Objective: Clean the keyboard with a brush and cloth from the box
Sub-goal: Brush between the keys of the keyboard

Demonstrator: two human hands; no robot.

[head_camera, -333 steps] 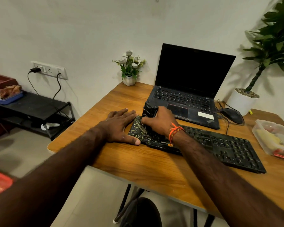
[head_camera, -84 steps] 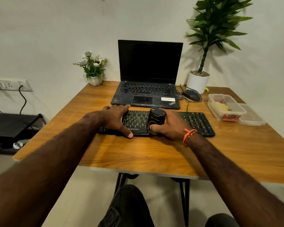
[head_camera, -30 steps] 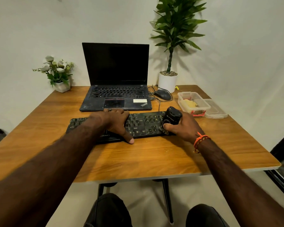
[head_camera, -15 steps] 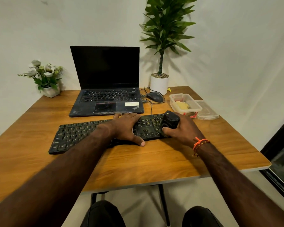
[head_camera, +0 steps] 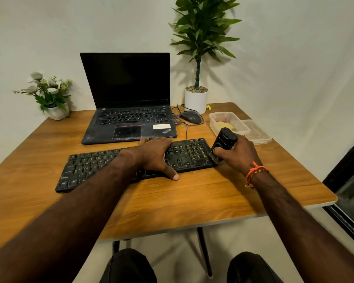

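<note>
Keyboard point(head_camera: 102, 166) lies on wooden tabletop point(head_camera: 192, 201) against white wall; left hand point(head_camera: 154, 155) flat, hiding keys; right hand point(head_camera: 236, 155) fingers grip brush point(head_camera: 223, 142).

Brush point(head_camera: 223, 144) in right hand point(head_camera: 238, 155) now off the keyboard's point(head_camera: 114, 162) right end, tilted, from mid-keys earlier.

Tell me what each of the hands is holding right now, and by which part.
Right hand grips the black brush around its lower body, near the bristles. Left hand holds nothing; it presses flat on the keyboard.
</note>
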